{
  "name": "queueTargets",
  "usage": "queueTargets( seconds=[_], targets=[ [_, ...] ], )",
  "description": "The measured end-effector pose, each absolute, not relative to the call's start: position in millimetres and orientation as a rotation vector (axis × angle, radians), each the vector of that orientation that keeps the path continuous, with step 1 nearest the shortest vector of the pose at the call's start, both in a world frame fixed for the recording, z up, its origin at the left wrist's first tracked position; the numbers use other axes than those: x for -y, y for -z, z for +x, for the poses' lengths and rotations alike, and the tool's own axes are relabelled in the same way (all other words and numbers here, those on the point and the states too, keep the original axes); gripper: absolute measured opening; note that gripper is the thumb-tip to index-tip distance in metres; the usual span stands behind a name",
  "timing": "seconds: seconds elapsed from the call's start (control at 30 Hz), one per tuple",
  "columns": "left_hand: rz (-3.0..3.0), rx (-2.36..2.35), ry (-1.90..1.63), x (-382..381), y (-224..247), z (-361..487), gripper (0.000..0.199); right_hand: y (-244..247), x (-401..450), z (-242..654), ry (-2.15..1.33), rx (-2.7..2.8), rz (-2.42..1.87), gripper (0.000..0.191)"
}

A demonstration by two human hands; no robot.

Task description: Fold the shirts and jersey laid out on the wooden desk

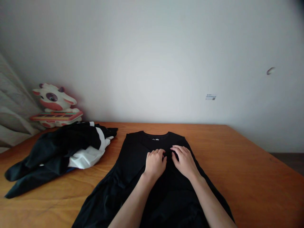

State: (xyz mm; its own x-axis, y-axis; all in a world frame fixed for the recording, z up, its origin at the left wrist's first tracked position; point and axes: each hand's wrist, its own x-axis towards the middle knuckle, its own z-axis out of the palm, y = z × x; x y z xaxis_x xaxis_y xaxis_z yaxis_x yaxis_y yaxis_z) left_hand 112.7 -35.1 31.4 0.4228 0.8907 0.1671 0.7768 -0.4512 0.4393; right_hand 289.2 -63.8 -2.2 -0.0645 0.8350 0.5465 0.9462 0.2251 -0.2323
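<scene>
A black sleeveless garment [135,155] lies spread on the wooden table, its neckline toward the wall and its lower part running out of view at the bottom. Small white print shows inside the neckline. My left hand [155,163] rests on the upper middle of the garment, fingers bent and thumb apart from them. Just to its right, my right hand [184,161] is over the cloth with its fingers curved and spread from the thumb. The two hands do not touch, and neither one holds anything. My forearms cover part of the garment.
A pile of black and white clothes [64,145] lies on the table [249,177] at the left. Behind it, a cow-shaped toy keyboard [57,106] stands near the wall and a pale curtain [11,107]. The wall carries a small label [210,97] and a hook [270,71].
</scene>
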Motion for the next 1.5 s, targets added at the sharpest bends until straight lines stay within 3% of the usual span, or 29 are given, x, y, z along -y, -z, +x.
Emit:
queueTargets(
  seconds=[0.37,0.77,0.93,1.1,1.23,1.37,1.43,1.5],
  targets=[
    [2.334,-1.449,-0.572,31.6,-24.4,112.1,0.019,-7.1,69.3,280.6,0.094,2.063,-1.608,0.03],
    [2.369,-1.398,-0.602,29.4,-17.7,115.1,0.027,-3.6,70.6,280.7,-0.006,2.083,-1.693,0.038],
    [2.376,-1.263,-0.477,30.8,-45.3,92.4,0.037,4.1,71.3,274.4,-0.114,2.119,-1.889,0.058],
    [2.553,-0.926,-0.25,56.3,-91.8,19.4,0.025,-11.6,83.7,270.5,-0.227,2.162,-1.939,0.065],
    [2.396,-1.032,-0.138,96.5,-101.4,-65.1,0.044,-40.4,125.7,293.9,-0.399,2.068,-1.785,0.054],
    [2.148,-1.306,-0.265,127.4,-82.3,-134.8,0.08,-50.3,188.8,324.0,-0.586,1.88,-1.756,0.044],
    [2.087,-1.422,-0.352,134.4,-71.5,-150.4,0.07,-43.6,217.1,331.2,-0.594,1.779,-1.848,0.044],
    [2.09,-1.449,-0.38,138.0,-65.3,-152.2,0.044,-33.7,238.0,331.7,-0.58,1.716,-1.921,0.045]
  ],
)
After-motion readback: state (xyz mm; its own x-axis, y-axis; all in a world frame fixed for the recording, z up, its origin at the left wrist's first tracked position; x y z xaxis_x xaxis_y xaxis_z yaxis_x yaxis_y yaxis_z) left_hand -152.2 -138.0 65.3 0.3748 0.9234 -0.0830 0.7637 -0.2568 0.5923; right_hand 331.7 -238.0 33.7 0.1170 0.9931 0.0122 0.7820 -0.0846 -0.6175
